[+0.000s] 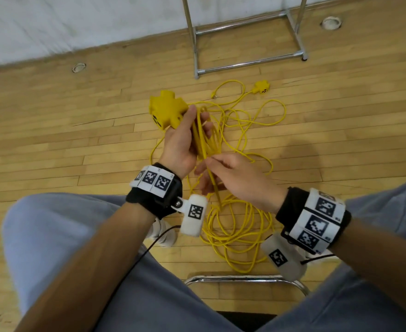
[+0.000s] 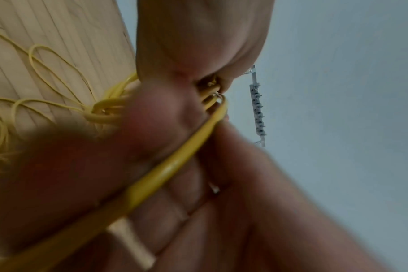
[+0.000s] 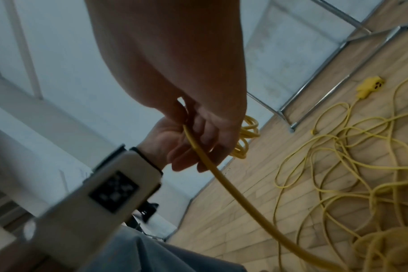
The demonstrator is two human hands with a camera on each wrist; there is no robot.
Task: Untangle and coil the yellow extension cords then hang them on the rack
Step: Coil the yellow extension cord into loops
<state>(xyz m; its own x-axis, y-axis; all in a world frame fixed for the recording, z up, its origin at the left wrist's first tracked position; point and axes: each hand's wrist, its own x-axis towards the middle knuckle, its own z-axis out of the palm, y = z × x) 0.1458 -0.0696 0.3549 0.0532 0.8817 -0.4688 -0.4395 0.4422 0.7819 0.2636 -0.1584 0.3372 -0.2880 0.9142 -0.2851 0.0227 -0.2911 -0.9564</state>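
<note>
Left hand [image 1: 181,142]: grip clamps multi-outlet head [image 1: 167,110] plus gathered yellow cord loops [image 1: 203,137], long axis 12–6. Right hand [image 1: 235,178], at 5 o'clock from it, pinches feed strand [image 3: 231,185]; loose cord pile on floor [image 1: 53,130] at 6 o'clock.

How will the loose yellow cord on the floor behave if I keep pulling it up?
The yellow cord probably stays floppy: it lies in slack overlapping loops. Crossed strands may snag. The outlet block on the floor looks light and may drag along the wooden floor.
</note>
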